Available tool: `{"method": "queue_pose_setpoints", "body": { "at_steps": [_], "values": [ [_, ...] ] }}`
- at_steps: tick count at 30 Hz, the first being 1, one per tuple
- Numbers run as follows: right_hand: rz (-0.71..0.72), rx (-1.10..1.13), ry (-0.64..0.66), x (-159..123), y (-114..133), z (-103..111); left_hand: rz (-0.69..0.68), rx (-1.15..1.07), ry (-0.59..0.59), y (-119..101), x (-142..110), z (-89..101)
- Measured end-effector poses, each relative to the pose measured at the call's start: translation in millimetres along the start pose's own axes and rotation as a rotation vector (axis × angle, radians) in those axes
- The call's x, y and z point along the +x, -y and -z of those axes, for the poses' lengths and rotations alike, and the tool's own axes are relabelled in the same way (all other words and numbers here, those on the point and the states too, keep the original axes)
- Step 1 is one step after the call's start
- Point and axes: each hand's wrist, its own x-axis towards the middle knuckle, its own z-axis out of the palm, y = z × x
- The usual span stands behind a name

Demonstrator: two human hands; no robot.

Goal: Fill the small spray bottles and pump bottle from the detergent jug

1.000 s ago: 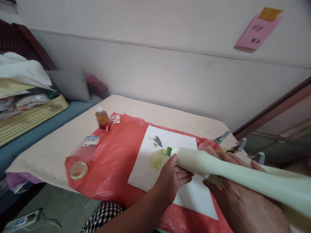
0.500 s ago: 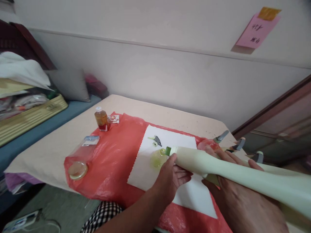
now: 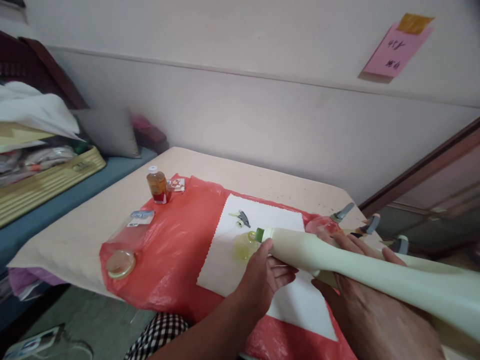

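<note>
Evidently dispensing from pale green jug [image 3: 300, 247], tipped over white sheet [image 3: 300, 305], into round clear bottle [image 3: 243, 250]; gripping jug with right hand [image 3: 375, 295], holding neck [image 3: 268, 234] with left hand [image 3: 262, 275]; next, monitor fill level

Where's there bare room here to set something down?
The red sheet between the amber bottle and white paper is free; so is the tabletop left of that bottle. Crowded at right: left hand, right hand, pale container, grey-tipped bottles.
</note>
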Motion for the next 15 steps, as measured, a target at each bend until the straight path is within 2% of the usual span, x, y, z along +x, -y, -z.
{"method": "queue_pose_setpoints", "body": {
  "at_steps": [4,15],
  "values": [
    [0.045,-0.067,0.096,-1.3,1.2,0.7,-0.001,-0.005,0.009,0.7,-0.6,0.3],
    [0.029,-0.080,0.104,-0.9,3.0,4.4,-0.003,-0.028,0.025,0.7,1.2,0.5]
  ]
}}
